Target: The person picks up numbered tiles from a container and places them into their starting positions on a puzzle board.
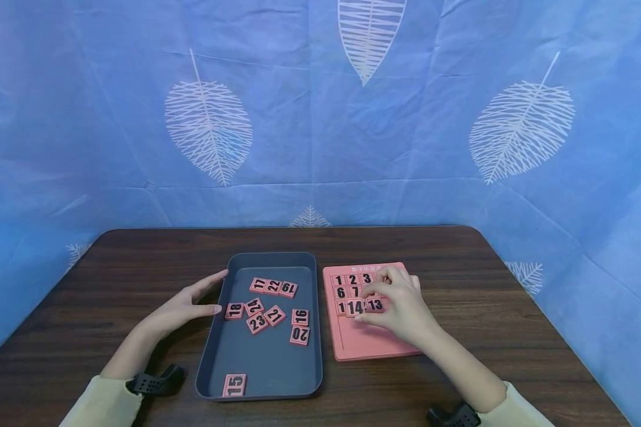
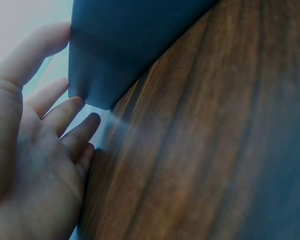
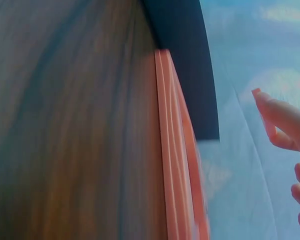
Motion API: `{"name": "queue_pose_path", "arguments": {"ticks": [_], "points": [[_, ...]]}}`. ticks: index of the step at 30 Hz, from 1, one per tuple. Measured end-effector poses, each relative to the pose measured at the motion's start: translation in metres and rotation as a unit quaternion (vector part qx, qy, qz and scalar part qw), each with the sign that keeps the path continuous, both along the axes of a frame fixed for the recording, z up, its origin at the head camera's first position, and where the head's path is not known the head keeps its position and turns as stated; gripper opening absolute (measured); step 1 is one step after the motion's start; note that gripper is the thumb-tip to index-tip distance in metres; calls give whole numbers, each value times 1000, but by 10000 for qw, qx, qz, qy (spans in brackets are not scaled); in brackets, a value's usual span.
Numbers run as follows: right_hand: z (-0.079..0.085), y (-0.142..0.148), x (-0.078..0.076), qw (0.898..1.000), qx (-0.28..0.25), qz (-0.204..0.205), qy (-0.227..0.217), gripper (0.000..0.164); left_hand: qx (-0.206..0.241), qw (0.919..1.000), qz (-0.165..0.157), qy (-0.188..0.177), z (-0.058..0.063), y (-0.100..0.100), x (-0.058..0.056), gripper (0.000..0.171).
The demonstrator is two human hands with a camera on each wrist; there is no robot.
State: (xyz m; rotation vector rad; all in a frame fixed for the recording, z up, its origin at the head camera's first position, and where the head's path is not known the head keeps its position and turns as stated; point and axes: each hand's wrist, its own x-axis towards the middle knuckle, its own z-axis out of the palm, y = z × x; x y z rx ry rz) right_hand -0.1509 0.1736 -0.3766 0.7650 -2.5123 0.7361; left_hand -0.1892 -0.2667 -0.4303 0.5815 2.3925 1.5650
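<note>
My right hand point(image 1: 400, 302) pinches a pink number tile marked 14 point(image 1: 355, 306) between thumb and fingers, over the pink puzzle board point(image 1: 363, 341). In the right wrist view, a pink sliver of the tile point(image 3: 256, 92) shows at the fingertips, above the board's edge point(image 3: 172, 150). Rows of numbered tiles fill the board's upper part, some hidden behind the hand; 13 point(image 1: 375, 304) lies beside the held tile. Fingers extended, my left hand point(image 1: 184, 305) touches the left rim of the dark tray point(image 1: 267, 367), also seen in the left wrist view point(image 2: 120, 45).
Several loose number tiles lie in the tray: 17, 22 and 19 point(image 1: 288, 289) at the back, a middle cluster with 23 point(image 1: 257, 322), 16 above 20 point(image 1: 300, 335) at the right, and 15 point(image 1: 234, 385) at the front left. A blue leaf-print cloth point(image 1: 310, 148) hangs behind the wooden table point(image 1: 486, 308).
</note>
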Motion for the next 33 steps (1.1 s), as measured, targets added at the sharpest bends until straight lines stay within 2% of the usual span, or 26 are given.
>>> {"name": "queue_pose_path", "arguments": {"ticks": [8, 14, 21, 33], "points": [[-9, 46, -17, 9993, 193, -307, -108, 35, 12, 10000, -21, -34, 0, 0, -1, 72], [-18, 67, -28, 9970, 431, -484, -430, 34, -5, 10000, -32, -64, 0, 0, -1, 71], [-28, 76, -33, 9930, 717, -661, -666, 32, 59, 9999, -69, -110, 1, 0, 1, 72], [-40, 74, -35, 9914, 867, -760, -619, 29, 61, 9998, -51, -181, 2, 1, 1, 72]]}}
